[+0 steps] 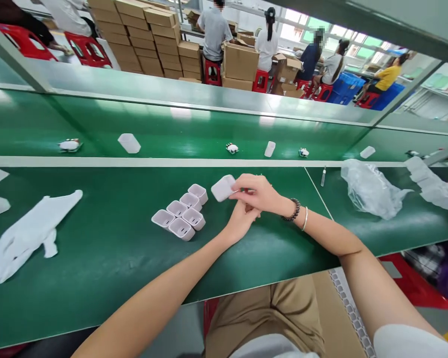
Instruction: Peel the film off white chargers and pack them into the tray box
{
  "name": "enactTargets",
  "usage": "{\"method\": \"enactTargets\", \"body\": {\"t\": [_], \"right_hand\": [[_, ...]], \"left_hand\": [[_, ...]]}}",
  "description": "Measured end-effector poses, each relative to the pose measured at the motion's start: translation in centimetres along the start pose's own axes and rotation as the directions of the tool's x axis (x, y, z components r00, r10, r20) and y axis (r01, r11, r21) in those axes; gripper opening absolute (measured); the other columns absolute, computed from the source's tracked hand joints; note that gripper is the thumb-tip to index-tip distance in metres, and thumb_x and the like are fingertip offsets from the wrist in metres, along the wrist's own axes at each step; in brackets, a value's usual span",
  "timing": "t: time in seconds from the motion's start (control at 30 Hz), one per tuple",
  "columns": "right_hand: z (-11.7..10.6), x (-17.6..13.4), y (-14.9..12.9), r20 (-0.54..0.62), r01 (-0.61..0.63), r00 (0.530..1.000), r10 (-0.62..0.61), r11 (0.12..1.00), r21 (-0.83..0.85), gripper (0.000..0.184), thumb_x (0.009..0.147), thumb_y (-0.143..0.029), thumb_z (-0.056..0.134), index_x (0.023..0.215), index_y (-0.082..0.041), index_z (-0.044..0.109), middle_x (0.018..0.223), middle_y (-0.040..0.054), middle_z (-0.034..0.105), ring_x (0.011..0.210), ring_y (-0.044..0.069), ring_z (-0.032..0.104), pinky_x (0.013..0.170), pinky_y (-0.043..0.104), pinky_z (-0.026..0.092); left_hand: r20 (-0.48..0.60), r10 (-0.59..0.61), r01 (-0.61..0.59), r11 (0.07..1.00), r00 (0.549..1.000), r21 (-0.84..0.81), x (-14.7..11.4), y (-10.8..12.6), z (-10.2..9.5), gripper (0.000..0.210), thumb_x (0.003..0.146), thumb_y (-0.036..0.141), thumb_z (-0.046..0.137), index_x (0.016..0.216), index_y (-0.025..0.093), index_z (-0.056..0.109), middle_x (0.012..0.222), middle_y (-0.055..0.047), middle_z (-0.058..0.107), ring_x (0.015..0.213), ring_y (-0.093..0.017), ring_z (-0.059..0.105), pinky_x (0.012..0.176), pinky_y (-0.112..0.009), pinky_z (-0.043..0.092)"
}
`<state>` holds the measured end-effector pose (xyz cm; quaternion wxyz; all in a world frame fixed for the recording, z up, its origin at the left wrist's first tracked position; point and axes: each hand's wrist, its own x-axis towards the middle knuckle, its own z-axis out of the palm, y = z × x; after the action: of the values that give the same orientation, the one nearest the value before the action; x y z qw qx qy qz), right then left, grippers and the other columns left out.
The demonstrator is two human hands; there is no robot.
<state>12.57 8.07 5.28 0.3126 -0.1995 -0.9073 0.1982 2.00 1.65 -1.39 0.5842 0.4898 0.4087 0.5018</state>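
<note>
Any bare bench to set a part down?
Widest: green benchtop between the white glove and six white cups. Smaller: right of the right forearm, this side of the clear plastic bag. Crowded: right of the cups, where the right hand holds another white cup beside the left hand.

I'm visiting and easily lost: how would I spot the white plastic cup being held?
On the long green table, find six white plastic cups standing clustered, open tops up. The white plastic cup is just right of them, in the person's right hand. Unlike them, it's held, not standing.
</note>
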Motion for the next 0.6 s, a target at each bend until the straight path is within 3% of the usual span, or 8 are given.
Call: {"method": "enactTargets", "body": {"t": [0.07,0.13,0.2,0.3,0.33,0.4,0.5,0.6], "right_hand": [[-1.3,-2.5,1.5,-0.211,0.047,0.976,-0.056,0.998,-0.050,0.018,0.097,-0.030,0.062,0.082,-0.020,0.064,0.081,0.0046,0.067,0.080,0.018,0.060,0.072,0.030,0.050],[-2.2,-5.3,2.7,-0.244,0.126,0.953,-0.179,0.968,-0.216,0.017,0.098,-0.026,0.058,0.085,-0.020,0.065,0.084,0.0073,0.071,0.086,0.021,0.061,0.076,0.035,0.053],[-2.8,-7.9,3.5,-0.111,0.209,0.957,-0.269,0.902,-0.377,0.019,0.100,-0.021,0.050,0.092,-0.020,0.068,0.096,0.0105,0.075,0.093,0.023,0.063,0.079,0.039,0.055],[-3.7,-10.5,4.3,0.074,0.248,0.968,-0.240,0.870,-0.426,0.028,0.101,-0.018,0.043,0.103,-0.022,0.070,0.118,0.0121,0.074,0.103,0.023,0.066,0.083,0.041,0.056],[-4.0,-11.0,4.4,0.055,0.192,0.981,-0.186,0.898,-0.396,0.029,0.101,-0.018,0.042,0.106,-0.022,0.070,0.122,0.0120,0.072,0.106,0.023,0.066,0.086,0.041,0.056],[-4.5,-11.4,4.9,-0.115,-0.063,0.993,0.034,0.963,-0.261,0.026,0.101,-0.022,0.046,0.108,-0.022,0.071,0.120,0.0117,0.072,0.107,0.022,0.066,0.092,0.042,0.055],[-4.7,-11.1,6.3,-0.279,-0.425,0.869,0.409,0.905,0.001,0.019,0.096,-0.030,0.057,0.099,-0.018,0.072,0.103,0.0099,0.073,0.094,0.020,0.066,0.083,0.037,0.055],[-4.4,-10.5,7.9,-0.224,-0.522,0.823,0.523,0.850,0.068,0.019,0.091,-0.029,0.062,0.095,-0.015,0.074,0.090,0.0072,0.073,0.077,0.017,0.063,0.070,0.030,0.050]], "left_hand": [[0.047,0.002,0.002,0.997,0.999,-0.072,-0.1,0.4,-0.2,0.037,0.090,0.032,0.067,0.122,0.018,0.055,0.108,-0.005,0.063,0.077,-0.013,0.063,0.068,-0.029,0.055],[0.078,-0.003,0.014,0.990,0.997,-0.138,-0.1,1.0,-0.4,0.046,0.084,0.030,0.068,0.125,0.022,0.049,0.108,-0.003,0.062,0.074,-0.012,0.063,0.064,-0.027,0.051],[0.094,-0.026,0.042,0.984,0.995,-0.171,0.0,1.4,-0.6,0.049,0.084,0.034,0.068,0.126,0.023,0.048,0.104,-0.003,0.062,0.074,-0.013,0.063,0.062,-0.027,0.049],[0.090,-0.060,0.073,0.985,0.994,-0.153,0.3,1.5,-0.8,0.040,0.084,0.042,0.071,0.114,0.019,0.057,0.089,-0.001,0.061,0.065,-0.010,0.057,0.057,-0.025,0.045],[0.079,-0.062,0.073,0.987,0.995,-0.140,0.4,1.4,-0.8,0.038,0.083,0.043,0.073,0.108,0.018,0.060,0.086,0.000,0.060,0.063,-0.009,0.054,0.057,-0.024,0.043],[0.043,-0.057,0.062,0.992,0.997,-0.114,0.5,1.2,-0.8,0.036,0.081,0.044,0.076,0.102,0.019,0.061,0.083,0.002,0.058,0.060,-0.007,0.051,0.056,-0.023,0.042],[0.005,-0.054,0.054,0.996,0.999,-0.065,0.5,1.1,-0.7,0.035,0.082,0.047,0.076,0.100,0.020,0.063,0.081,0.003,0.056,0.057,-0.006,0.050,0.054,-0.022,0.040],[0.006,-0.069,0.069,0.998,0.998,0.002,0.2,1.3,-0.5,0.035,0.080,0.047,0.078,0.096,0.018,0.067,0.080,0.003,0.056,0.056,-0.006,0.051,0.053,-0.022,0.040]]}}
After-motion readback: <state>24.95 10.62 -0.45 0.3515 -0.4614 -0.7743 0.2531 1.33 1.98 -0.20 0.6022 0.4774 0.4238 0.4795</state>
